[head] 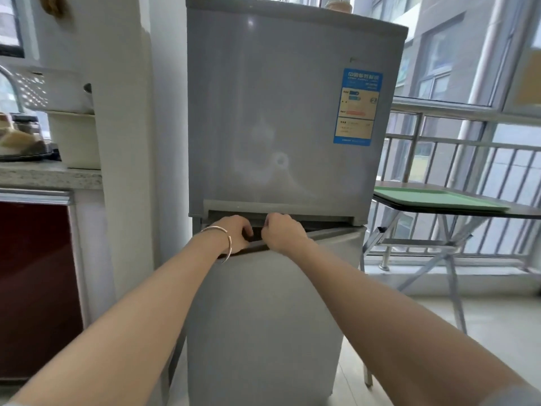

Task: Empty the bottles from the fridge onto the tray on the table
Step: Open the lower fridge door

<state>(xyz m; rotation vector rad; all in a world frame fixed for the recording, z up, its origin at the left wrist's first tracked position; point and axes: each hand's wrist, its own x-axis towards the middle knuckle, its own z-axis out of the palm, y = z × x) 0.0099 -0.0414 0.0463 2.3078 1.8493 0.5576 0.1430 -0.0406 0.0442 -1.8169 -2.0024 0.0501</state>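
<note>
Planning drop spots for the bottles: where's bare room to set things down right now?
The green tray on the folding table right of the fridge is bare across its visible surface. The counter to the left is crowded with a white bin and dishes. Both hands, left hand and right hand, grip the lower door's top edge.

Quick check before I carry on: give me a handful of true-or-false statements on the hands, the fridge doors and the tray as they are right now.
1. Both hands grip the top edge of the lower fridge door. True: the left hand and right hand sit side by side there.
2. The upper fridge door is wide open. False: it is closed.
3. The green tray already holds bottles. False: no bottles show on it.
4. The tray lies on the folding table right of the fridge. True.
5. A bracelet is on the right wrist. False: it is on the left.
</note>
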